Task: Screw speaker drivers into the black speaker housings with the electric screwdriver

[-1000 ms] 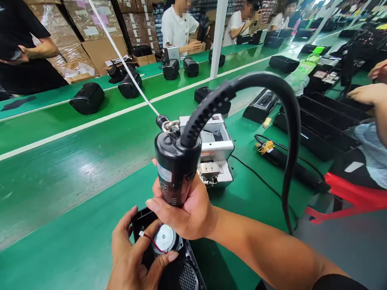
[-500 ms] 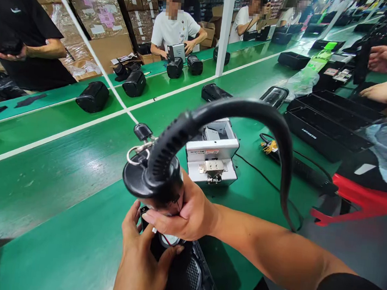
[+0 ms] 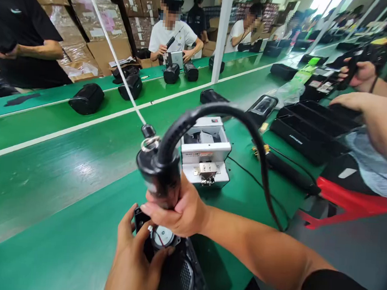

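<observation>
Lettering on white box (image 3: 205, 157) and black tray (image 3: 305, 137) front: too small, unreadable.

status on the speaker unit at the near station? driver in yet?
Done: the round driver sits in the black speaker housing. In hand: the right hand grips the corded electric screwdriver upright over the driver, while the left hand steadies the housing. Left: the bit is hidden, so how many screws are in can't be told.

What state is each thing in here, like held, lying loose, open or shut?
Right hand: closed around the electric screwdriver.
Electric screwdriver: held upright, hung from a white cord, tip hidden.
Left hand: steadying the black speaker housing.
Black speaker housing: open, round driver exposed.
White box machine: top open, resting on the green bench.
</observation>
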Available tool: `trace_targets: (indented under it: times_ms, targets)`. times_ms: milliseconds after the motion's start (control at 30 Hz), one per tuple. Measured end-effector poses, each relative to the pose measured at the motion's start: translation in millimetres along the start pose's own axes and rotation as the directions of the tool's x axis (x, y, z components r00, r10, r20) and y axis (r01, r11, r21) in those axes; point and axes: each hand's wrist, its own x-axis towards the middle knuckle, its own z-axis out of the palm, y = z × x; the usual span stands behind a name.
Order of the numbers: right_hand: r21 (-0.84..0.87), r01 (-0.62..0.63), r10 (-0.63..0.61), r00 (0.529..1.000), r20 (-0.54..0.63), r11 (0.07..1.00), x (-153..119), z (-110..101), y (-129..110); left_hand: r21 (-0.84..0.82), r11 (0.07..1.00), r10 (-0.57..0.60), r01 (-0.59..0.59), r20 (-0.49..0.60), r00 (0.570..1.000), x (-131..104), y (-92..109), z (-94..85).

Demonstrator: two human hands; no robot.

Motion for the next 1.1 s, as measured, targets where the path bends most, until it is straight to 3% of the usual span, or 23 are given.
trace_targets:
  times_ms: [100,167,267,367,467,567,633,767,833,967,1100]
  targets:
    - [-0.005,0.148,-0.148,0.989,-0.001,0.989,-2.8,4.2,5.0,-0.006,1.000,0.012,-0.012,0.006,1.000,2.6,-13.9,3.2]
    - [0.033,0.148,-0.149,0.989,0.021,0.988,-1.6,1.0,-3.4,-0.028,1.000,0.007,-0.006,0.013,1.000,3.7,-24.3,7.0]
    - [-0.001,0.160,-0.159,0.978,-0.135,0.987,4.6,-17.0,-33.3,-0.065,0.998,0.016,-0.017,-0.012,1.000,3.6,-34.8,14.3]
    - [-0.172,0.346,-0.384,0.872,-0.304,0.922,14.1,-43.8,-63.2,-0.084,0.996,0.007,-0.012,-0.063,0.998,3.2,-31.2,20.4]
    - [-0.342,0.406,-0.501,0.826,-0.259,0.847,22.0,-64.4,-73.8,-0.126,0.992,-0.029,0.023,-0.044,0.999,5.5,-15.7,20.7]
    - [-0.459,0.343,-0.485,0.841,-0.238,0.819,24.7,-71.2,-69.7,-0.170,0.983,-0.059,0.067,0.051,0.997,9.0,-1.0,14.4]
    - [-0.449,0.302,-0.444,0.860,-0.252,0.841,23.7,-69.5,-68.0,-0.179,0.978,-0.086,0.107,0.122,0.989,9.9,3.7,8.7]
    - [-0.234,0.132,-0.197,0.940,-0.277,0.963,11.4,-55.3,-80.5,-0.154,0.978,-0.100,0.138,0.226,0.969,6.6,5.1,0.7]
    - [-0.114,0.102,-0.132,0.944,-0.303,0.988,-1.8,-43.2,-91.4,-0.142,0.982,-0.087,0.126,0.253,0.963,4.2,7.1,-0.7]
    - [-0.025,0.195,-0.195,0.941,-0.277,0.980,-33.2,-18.5,-100.5,-0.154,0.979,-0.094,0.131,0.228,0.969,2.6,14.6,-0.7]
    - [-0.077,0.207,-0.217,0.962,-0.166,0.975,-55.7,-8.7,-80.2,-0.184,0.967,-0.131,0.174,0.226,0.965,3.1,18.5,0.0]
